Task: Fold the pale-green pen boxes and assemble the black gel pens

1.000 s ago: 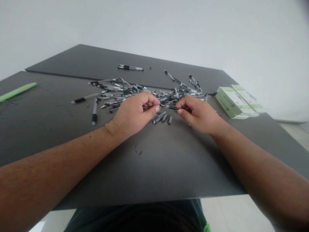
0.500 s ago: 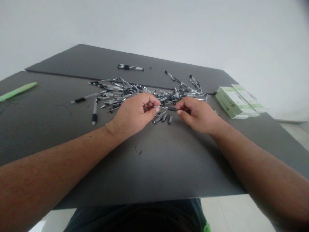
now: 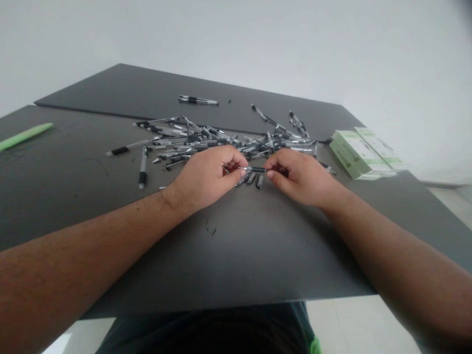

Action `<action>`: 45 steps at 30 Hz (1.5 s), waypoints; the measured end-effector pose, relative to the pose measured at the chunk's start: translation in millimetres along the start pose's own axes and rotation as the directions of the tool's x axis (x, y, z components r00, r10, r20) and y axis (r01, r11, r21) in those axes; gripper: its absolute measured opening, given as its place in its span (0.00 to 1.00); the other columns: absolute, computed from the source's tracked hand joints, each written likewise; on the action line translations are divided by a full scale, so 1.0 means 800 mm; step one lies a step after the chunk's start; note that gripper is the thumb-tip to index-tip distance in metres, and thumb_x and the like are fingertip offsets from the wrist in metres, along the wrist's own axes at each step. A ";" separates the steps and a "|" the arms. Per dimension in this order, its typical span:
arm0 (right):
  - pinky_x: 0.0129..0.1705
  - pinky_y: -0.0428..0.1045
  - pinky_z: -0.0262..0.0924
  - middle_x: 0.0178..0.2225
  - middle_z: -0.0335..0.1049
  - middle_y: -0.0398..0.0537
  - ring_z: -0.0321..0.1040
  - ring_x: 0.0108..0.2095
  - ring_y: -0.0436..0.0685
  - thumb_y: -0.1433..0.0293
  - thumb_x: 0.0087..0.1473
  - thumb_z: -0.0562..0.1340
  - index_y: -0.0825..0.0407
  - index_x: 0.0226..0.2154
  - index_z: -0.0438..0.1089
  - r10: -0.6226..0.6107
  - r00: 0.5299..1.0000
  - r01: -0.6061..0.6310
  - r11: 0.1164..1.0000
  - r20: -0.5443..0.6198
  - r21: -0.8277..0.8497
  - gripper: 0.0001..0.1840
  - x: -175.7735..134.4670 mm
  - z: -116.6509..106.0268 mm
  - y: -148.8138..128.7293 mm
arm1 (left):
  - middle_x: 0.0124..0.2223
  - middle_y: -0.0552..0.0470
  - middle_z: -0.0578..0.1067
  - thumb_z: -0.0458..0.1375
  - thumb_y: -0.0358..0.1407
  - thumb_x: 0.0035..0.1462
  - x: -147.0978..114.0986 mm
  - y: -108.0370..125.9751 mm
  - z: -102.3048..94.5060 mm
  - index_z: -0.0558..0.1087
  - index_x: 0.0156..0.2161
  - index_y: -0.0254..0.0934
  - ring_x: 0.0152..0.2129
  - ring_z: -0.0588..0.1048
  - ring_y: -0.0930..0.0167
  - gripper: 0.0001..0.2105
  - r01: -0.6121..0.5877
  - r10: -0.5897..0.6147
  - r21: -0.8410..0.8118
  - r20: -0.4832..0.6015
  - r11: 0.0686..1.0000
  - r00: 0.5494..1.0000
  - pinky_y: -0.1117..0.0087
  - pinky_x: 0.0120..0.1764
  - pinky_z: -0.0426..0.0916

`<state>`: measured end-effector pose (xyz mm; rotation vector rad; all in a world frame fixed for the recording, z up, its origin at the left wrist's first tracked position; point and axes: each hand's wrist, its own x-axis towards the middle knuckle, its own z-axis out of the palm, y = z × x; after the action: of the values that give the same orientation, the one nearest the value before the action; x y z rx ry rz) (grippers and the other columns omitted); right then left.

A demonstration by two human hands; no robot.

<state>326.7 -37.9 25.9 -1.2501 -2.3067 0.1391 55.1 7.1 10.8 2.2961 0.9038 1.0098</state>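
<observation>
The dark table (image 3: 236,255) is stretching under and around the grip. Beyond the grip, a wide heap of pens and pen parts (image 3: 201,146) is lying loose, so most of the work seems to be left. To the right of the grip, well apart, white-and-green boxes (image 3: 359,155) are lying; whether they are holding anything, I cannot tell. The left hand (image 3: 212,174) and the right hand (image 3: 297,174) are both pinching, thumb against fingers. Farther beyond the grip, two pens (image 3: 198,101) are resting together, perhaps finished, but I cannot be sure. One pen (image 3: 256,169) is being held level between the two pinches, probably only partly done. Just below it, several short pen pieces (image 3: 260,182) are lying separate.
</observation>
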 end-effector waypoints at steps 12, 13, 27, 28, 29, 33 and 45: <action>0.42 0.52 0.64 0.37 0.82 0.48 0.76 0.38 0.60 0.71 0.67 0.64 0.48 0.43 0.80 -0.034 0.999 0.034 0.998 0.003 -0.048 0.07 -0.002 0.001 -0.004 | 0.38 0.55 0.86 0.66 0.34 0.66 0.000 0.000 0.000 0.84 0.42 0.42 0.33 0.82 0.68 0.03 0.015 -0.015 0.018 0.011 1.000 1.000 0.67 0.43 0.75; 0.43 0.52 0.65 0.38 0.83 0.49 0.77 0.39 0.60 0.71 0.68 0.63 0.49 0.43 0.80 -0.039 0.999 0.040 0.998 0.012 -0.054 0.08 -0.002 0.001 -0.003 | 0.37 0.55 0.85 0.66 0.34 0.66 0.000 0.000 0.000 0.84 0.42 0.42 0.33 0.82 0.68 0.03 0.015 -0.015 0.020 0.010 1.000 1.000 0.67 0.43 0.75; 0.40 0.52 0.64 0.35 0.82 0.46 0.75 0.35 0.58 0.70 0.62 0.67 0.48 0.41 0.80 0.020 1.000 -0.020 1.000 -0.016 -0.009 0.05 -0.001 -0.001 -0.010 | 0.37 0.55 0.85 0.65 0.35 0.66 0.000 0.002 -0.001 0.83 0.42 0.43 0.33 0.82 0.68 0.03 0.032 -0.032 0.001 0.027 0.999 0.999 0.66 0.43 0.75; 0.40 0.52 0.64 0.35 0.81 0.45 0.75 0.34 0.58 0.69 0.61 0.68 0.47 0.40 0.80 0.048 0.999 -0.048 0.999 -0.014 -0.002 0.04 -0.001 -0.002 -0.011 | 0.37 0.55 0.85 0.65 0.35 0.66 0.000 0.002 -0.001 0.83 0.42 0.43 0.33 0.82 0.68 0.04 0.030 -0.030 0.006 0.026 1.000 0.999 0.66 0.43 0.76; 0.39 0.51 0.63 0.34 0.81 0.44 0.74 0.33 0.57 0.69 0.59 0.69 0.47 0.39 0.79 0.074 0.997 -0.074 0.997 -0.014 0.003 0.04 -0.001 -0.002 -0.012 | 0.37 0.55 0.85 0.65 0.35 0.66 0.000 0.002 -0.001 0.83 0.42 0.43 0.33 0.82 0.68 0.04 0.026 -0.026 0.011 0.025 1.000 0.999 0.66 0.44 0.76; 0.37 0.51 0.61 0.32 0.79 0.43 0.72 0.31 0.56 0.69 0.58 0.70 0.47 0.38 0.78 0.114 0.993 -0.114 0.993 -0.021 0.011 0.03 -0.001 -0.003 -0.012 | 0.37 0.55 0.85 0.65 0.35 0.66 0.000 0.002 -0.001 0.83 0.42 0.43 0.33 0.82 0.68 0.03 0.019 -0.020 0.025 0.019 0.999 1.000 0.66 0.44 0.76; 0.38 0.51 0.62 0.33 0.81 0.44 0.74 0.33 0.57 0.66 0.63 0.68 0.47 0.40 0.79 0.084 0.996 -0.085 0.996 0.024 0.027 0.04 -0.002 -0.004 -0.011 | 0.38 0.54 0.86 0.66 0.35 0.65 -0.001 0.000 0.000 0.84 0.42 0.43 0.34 0.83 0.67 0.04 0.014 -0.015 0.017 0.026 1.000 1.000 0.65 0.44 0.78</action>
<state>322.4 -44.7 30.6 -1.3384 -2.2638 0.2154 54.7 6.0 10.5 2.3080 0.9203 0.9668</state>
